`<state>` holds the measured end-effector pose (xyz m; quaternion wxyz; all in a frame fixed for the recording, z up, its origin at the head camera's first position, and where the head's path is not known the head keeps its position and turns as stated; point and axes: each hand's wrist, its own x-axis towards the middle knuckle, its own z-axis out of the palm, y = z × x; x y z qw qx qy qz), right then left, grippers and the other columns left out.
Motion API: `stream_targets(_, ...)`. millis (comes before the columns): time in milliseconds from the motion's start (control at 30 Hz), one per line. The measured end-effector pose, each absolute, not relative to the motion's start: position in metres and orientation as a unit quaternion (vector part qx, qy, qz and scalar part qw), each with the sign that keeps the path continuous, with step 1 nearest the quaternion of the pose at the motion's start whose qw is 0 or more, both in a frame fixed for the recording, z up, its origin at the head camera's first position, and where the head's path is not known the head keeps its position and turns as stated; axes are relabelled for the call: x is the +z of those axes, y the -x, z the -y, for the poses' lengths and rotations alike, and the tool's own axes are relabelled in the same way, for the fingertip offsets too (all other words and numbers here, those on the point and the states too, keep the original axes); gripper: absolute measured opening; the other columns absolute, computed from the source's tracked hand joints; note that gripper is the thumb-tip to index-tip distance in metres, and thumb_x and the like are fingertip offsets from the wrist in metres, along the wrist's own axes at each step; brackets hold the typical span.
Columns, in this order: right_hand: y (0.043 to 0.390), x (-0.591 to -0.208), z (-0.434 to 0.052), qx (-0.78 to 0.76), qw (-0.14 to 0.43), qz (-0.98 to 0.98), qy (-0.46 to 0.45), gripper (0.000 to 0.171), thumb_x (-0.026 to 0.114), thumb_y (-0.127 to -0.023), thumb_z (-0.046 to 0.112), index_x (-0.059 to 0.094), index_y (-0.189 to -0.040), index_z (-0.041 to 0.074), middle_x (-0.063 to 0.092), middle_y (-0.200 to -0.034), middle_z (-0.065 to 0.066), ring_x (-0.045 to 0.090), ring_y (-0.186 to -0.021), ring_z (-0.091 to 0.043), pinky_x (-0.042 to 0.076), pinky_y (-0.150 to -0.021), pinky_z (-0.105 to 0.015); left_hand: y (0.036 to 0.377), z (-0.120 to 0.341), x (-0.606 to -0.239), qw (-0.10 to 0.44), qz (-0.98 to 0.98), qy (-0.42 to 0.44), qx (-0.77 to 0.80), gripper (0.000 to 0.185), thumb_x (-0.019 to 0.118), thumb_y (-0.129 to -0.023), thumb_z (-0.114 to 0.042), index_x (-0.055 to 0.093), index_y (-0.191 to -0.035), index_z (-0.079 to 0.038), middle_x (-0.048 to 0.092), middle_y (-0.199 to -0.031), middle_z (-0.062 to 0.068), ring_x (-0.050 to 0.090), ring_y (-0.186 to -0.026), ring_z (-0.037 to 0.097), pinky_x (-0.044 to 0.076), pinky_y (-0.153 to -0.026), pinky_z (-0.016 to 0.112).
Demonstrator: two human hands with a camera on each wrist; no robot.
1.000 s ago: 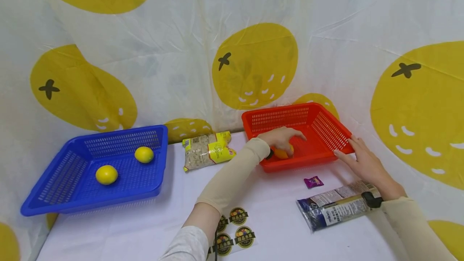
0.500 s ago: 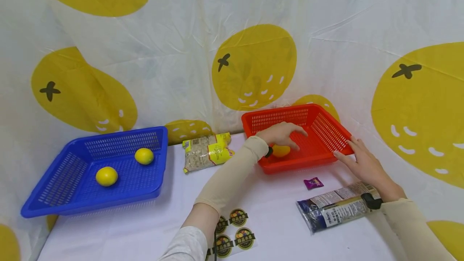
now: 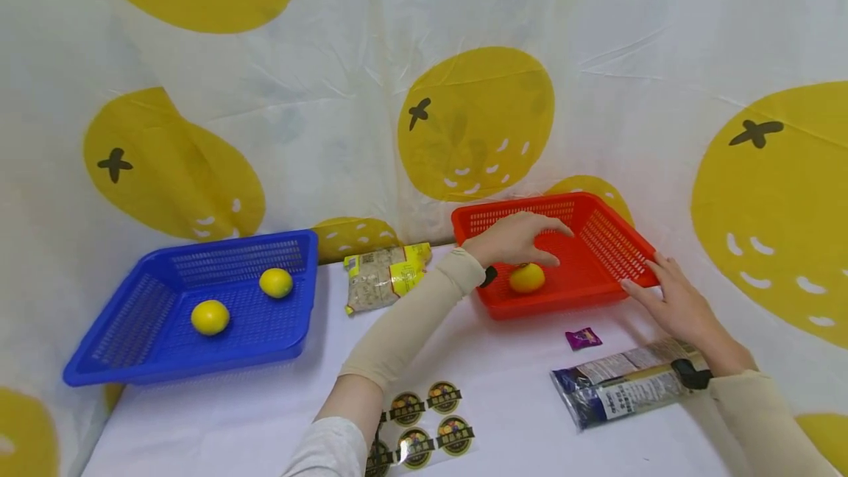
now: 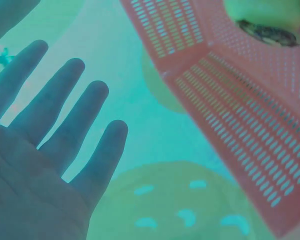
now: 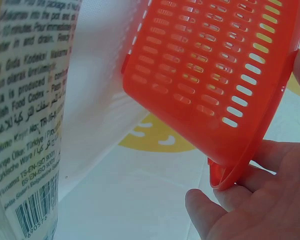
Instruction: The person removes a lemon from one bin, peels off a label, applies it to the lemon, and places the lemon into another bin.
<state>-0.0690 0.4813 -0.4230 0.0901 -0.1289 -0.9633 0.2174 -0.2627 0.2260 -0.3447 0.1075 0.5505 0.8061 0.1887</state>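
Observation:
My left hand [image 3: 513,238] hovers over the left part of the red basket [image 3: 599,289], holding nothing. In the left wrist view its fingers [image 4: 102,155] are straight and spread. Just below that hand, a yellow-orange fruit [image 3: 527,279] lies on the basket floor; a dark, dry-looking end shows on the fruit [image 4: 270,22] in the left wrist view. At the front right corner, my right hand [image 3: 682,311] rests its fingers against the basket rim [image 5: 225,177]. The thumb stands away from the rim.
A blue basket [image 3: 199,370] at left contains two lemons [image 3: 210,317]. Between the baskets lies a yellow-and-clear bag [image 3: 377,278]. Near the right forearm are a small purple packet [image 3: 583,338] and a long printed food packet [image 3: 626,385]. A sticker sheet [image 3: 430,425] lies in front.
My left hand has let go of the yellow-orange fruit and lifted up from it, fingers spreading. The fruit stays in the red basket. My right hand keeps its place at the rim.

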Motion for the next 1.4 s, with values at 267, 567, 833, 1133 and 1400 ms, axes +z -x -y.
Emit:
stream_targets(267,0.072,-0.430,-0.485,0.224,0.102,0.963,0.114,0.084,0.052,-0.104,0.048,0.024,-0.155,-0.012,0.008,-0.165,-0.036,0.001,-0.152,-0.058,0.021,-0.101,-0.086,0.254,-0.188,-0.343,0.082,-0.813,-0.551,0.169,0.060,0.075,-0.091,-0.047,0.054,-0.146,-0.037,0.054,-0.149,-0.015,0.047,-0.138,0.007,0.042,-0.117,0.028)
stream_targets(567,0.072,-0.436,-0.490,0.228,0.113,0.961,0.107,0.083,0.053,-0.104,0.046,0.025,-0.155,-0.012,0.006,-0.166,-0.035,-0.001,-0.152,-0.059,0.020,-0.102,-0.087,0.253,-0.148,-0.355,0.052,-0.815,-0.552,0.168,0.058,0.076,-0.091,-0.044,0.058,-0.144,-0.030,0.058,-0.148,-0.009,0.050,-0.138,0.010,0.043,-0.117,0.031)
stream_targets(833,0.075,-0.435,-0.489,0.227,0.107,0.961,0.116,0.086,0.054,-0.103,0.048,0.021,-0.156,-0.011,0.005,-0.166,-0.035,0.006,-0.149,-0.061,0.025,-0.098,-0.087,0.253,-0.116,-0.362,0.052,-0.821,-0.537,0.190,0.056,0.076,-0.092,-0.041,0.059,-0.143,-0.027,0.061,-0.143,-0.008,0.062,-0.114,0.010,0.049,-0.106,0.027)
stream_targets(1133,0.077,-0.437,-0.485,0.238,0.111,0.960,0.100,0.083,0.052,-0.105,0.045,0.021,-0.155,-0.013,0.003,-0.166,-0.035,-0.003,-0.151,-0.059,0.017,-0.103,-0.087,0.253,-0.079,-0.371,0.027,-0.829,-0.525,0.189,0.056,0.077,-0.092,-0.039,0.060,-0.143,-0.022,0.063,-0.143,-0.006,0.058,-0.124,0.015,0.049,-0.108,0.031)
stream_targets(1400,0.078,-0.433,-0.478,0.242,0.138,0.958,0.069,0.079,0.053,-0.105,0.039,0.023,-0.155,-0.013,0.005,-0.166,-0.035,-0.005,-0.153,-0.057,0.005,-0.111,-0.084,0.249,-0.034,-0.379,0.036,-0.855,-0.476,0.201,0.055,0.075,-0.093,-0.042,0.059,-0.143,-0.024,0.063,-0.142,-0.006,0.057,-0.132,0.017,0.044,-0.115,0.039)
